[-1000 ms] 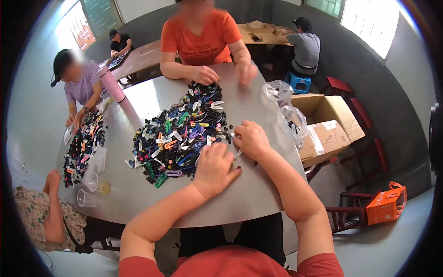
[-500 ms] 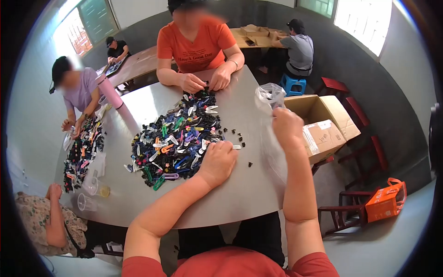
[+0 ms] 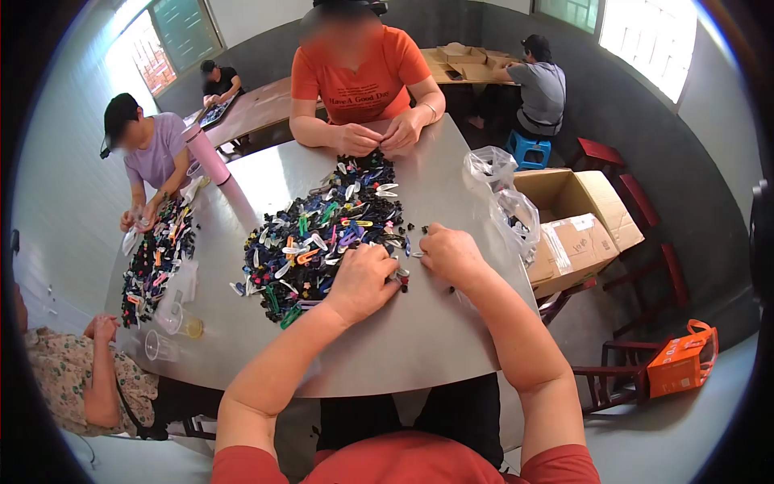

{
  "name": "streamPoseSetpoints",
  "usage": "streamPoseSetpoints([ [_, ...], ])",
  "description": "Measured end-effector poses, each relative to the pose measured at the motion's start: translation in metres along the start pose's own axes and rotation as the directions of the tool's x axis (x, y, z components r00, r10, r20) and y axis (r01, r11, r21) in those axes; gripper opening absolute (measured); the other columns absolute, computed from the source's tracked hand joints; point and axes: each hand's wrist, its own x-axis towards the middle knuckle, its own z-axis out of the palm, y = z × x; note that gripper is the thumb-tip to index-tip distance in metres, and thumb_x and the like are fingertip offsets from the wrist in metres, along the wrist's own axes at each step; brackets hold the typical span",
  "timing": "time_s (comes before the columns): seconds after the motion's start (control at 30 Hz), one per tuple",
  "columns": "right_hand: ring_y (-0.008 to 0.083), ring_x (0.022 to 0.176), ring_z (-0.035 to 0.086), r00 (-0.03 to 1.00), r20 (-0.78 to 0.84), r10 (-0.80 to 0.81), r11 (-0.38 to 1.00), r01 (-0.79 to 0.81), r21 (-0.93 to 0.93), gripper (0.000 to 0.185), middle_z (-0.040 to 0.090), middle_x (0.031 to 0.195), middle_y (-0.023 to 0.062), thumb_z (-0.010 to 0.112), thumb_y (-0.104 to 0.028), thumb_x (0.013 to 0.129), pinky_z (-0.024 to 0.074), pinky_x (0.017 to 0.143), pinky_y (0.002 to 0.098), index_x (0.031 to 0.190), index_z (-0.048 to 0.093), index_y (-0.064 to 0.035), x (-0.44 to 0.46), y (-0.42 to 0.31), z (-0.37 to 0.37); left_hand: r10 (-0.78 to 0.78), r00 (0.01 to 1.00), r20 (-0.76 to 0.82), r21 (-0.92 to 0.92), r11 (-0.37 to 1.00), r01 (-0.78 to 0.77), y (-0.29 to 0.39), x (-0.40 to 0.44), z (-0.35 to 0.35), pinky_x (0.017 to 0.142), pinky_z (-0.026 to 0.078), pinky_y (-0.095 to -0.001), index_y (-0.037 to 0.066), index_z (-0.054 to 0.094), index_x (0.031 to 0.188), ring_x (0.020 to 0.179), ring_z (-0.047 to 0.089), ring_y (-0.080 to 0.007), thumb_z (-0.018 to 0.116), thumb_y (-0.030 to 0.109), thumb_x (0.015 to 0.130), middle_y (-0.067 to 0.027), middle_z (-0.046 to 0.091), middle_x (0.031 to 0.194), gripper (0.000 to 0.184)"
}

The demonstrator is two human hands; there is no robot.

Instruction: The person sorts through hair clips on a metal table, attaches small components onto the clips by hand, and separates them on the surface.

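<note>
A heap of mixed hair clips (image 3: pixel 322 242), mostly black with coloured and silver snap clips among them, covers the middle of the metal table. My left hand (image 3: pixel 363 284) rests at the heap's right edge, fingers curled down over the clips; what lies under them is hidden. Just to its right, my right hand (image 3: pixel 451 255) is low over the table with thumb and fingers pinched together. A silver snap clip (image 3: pixel 416 255) shows by its fingertips, but whether it is gripped I cannot make out. Small dark pieces (image 3: pixel 404 285) lie beside my left fingers.
Clear plastic bags (image 3: pixel 516 214) hang at the table's right edge, beside a cardboard box (image 3: pixel 576 246). Across the table a person in orange (image 3: pixel 363 89) handles small pieces. Plastic cups (image 3: pixel 161 347), a pink bottle (image 3: pixel 206 153) and a second clip pile (image 3: pixel 157 266) are on the left.
My right hand has come down from the plastic bag at the table's right edge to beside my left hand. My left hand has shifted slightly left and down. The view has turned slightly.
</note>
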Motion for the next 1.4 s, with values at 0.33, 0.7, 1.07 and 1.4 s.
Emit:
streamPoseSetpoints([
  [0.33,0.0337,0.08,0.069,0.982,-0.183,0.036,0.999,-0.035,0.009,0.017,0.068,0.086,0.0098,0.058,-0.02,0.088,0.056,0.073,0.0445,0.08,0.07,-0.011,-0.005,0.011,-0.013,-0.161,0.968,-0.193,0.097,0.978,0.182,0.002,0.043,0.031,0.082,0.046,-0.0439,0.007,0.066,0.074,0.092,0.058,-0.0304,0.07,0.017,0.078,-0.0093,0.062,0.088,0.012],
  [0.7,0.0318,0.087,0.071,0.761,-0.432,0.484,0.809,-0.577,-0.11,0.016,0.071,0.089,0.015,0.065,-0.018,0.089,0.0562,0.077,0.0405,0.088,0.074,-0.0046,-0.026,0.055,-0.077,-0.301,0.924,-0.238,-0.226,0.942,0.249,-0.029,0.031,0.006,0.079,0.048,-0.0433,0.005,0.065,0.077,0.087,0.059,-0.033,0.072,0.012,0.082,-0.0115,0.063,0.084,0.011],
  [1.07,0.0083,0.072,0.065,0.969,0.237,-0.062,0.55,-0.166,0.819,0.012,0.069,0.083,0.0025,0.069,-0.004,0.089,0.0531,0.066,0.0243,0.1,0.072,0.001,-0.014,-0.014,-0.06,-0.179,0.963,-0.201,-0.408,0.909,0.084,0.032,0.009,0.002,0.077,0.046,-0.0438,0.002,0.061,0.081,0.085,0.056,-0.034,0.068,0.012,0.086,-0.0126,0.06,0.086,0.013],
  [1.4,0.0083,0.069,0.062,0.904,-0.198,0.379,0.646,-0.106,0.756,0.013,0.067,0.081,0.003,0.064,-0.002,0.091,0.0523,0.063,0.0237,0.102,0.07,0.002,-0.026,0.027,-0.093,0.079,0.997,0.021,-0.073,0.994,-0.077,0.076,0.014,0.05,0.116,0.024,-0.0591,0.013,0.051,0.14,0.145,0.033,-0.0314,0.063,0.038,0.094,-0.0159,0.041,0.151,0.054],
])
